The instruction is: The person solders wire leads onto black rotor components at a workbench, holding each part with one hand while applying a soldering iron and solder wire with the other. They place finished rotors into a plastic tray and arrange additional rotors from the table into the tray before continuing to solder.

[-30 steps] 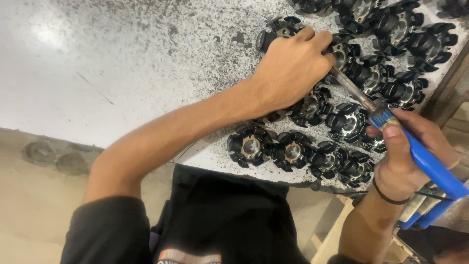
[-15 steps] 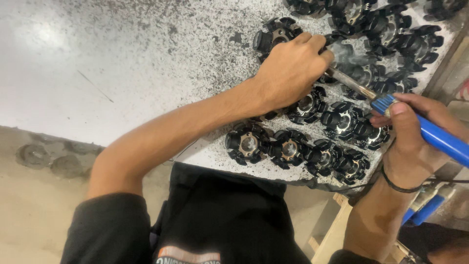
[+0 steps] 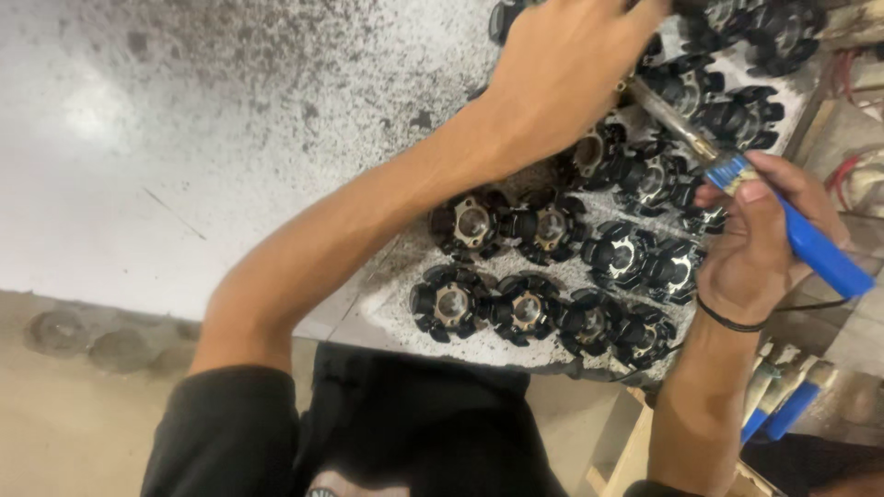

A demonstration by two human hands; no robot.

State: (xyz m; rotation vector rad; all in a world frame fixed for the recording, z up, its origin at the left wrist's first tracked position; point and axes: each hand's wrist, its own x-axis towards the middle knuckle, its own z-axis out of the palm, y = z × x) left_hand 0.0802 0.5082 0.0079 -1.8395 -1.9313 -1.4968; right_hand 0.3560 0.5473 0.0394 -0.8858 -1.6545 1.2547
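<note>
Looking down through the head camera, I have my right hand [image 3: 760,244] closed around the blue handle of a paintbrush [image 3: 810,247], thumb and fingers pinched just behind the metal ferrule, so the long handle runs back past my wrist and the bristle end reaches up and left under my other hand. The brush looks light and stiff in the handle, soft only at the tip, and I judge that holding it close to the ferrule gives the steadiest control. My left hand [image 3: 562,78] is cupped, fingers curled down over one of the black finned parts near the top of the tabletop [image 3: 184,138]; the part itself is hidden beneath my palm, so I cannot tell how tightly I have it. The other black finned parts [image 3: 516,276] lie in rows between my two forearms, touching one another, each with a metal bore at the centre. They look rigid and fairly heavy for their size, with fins that give the fingers purchase around the rim.
</note>
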